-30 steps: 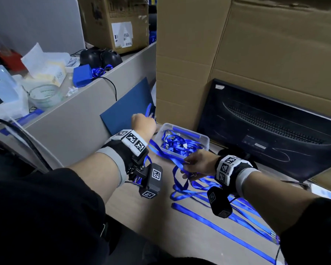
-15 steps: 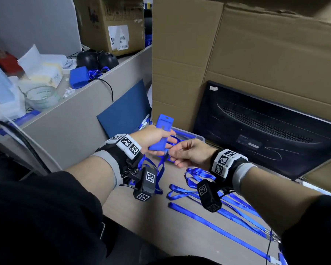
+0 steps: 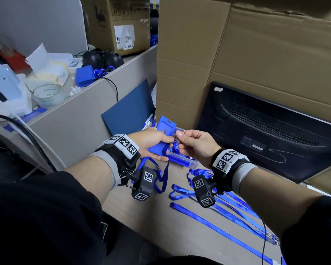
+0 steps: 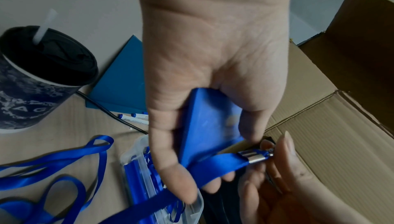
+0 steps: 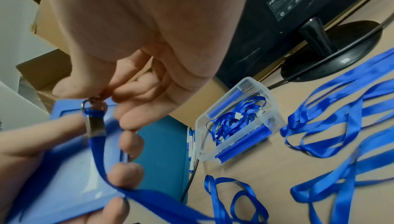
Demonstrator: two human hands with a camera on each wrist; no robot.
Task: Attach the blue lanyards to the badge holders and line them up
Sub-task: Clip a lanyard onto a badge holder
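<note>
My left hand (image 3: pixel 163 148) grips a blue badge holder (image 3: pixel 161 138) above the desk, slotted end up, thumb on its face and fingers behind it. My right hand (image 3: pixel 179 136) pinches the metal clip (image 5: pixel 93 103) of a blue lanyard at the holder's upper edge. In the right wrist view the clip's ring lies on the holder (image 5: pixel 64 168) near its top. Whether it passes through the slot I cannot tell. The lanyard's strap (image 4: pixel 217 163), with its silver crimp (image 4: pixel 253 156), runs across my left fingers and hangs down.
Under my hands stands a clear plastic box (image 3: pixel 182 161) holding lanyards and blue holders. Several loose lanyards (image 3: pixel 218 207) lie on the desk to the right. A monitor's back (image 3: pixel 275 131), cardboard (image 3: pixel 237 54), a blue folder (image 3: pixel 130 109) and a lidded cup (image 4: pixel 38 76) surround the area.
My left hand has brought a badge holder up from behind the box. My right hand lifted a lanyard end off the desk, and both met above the box.
</note>
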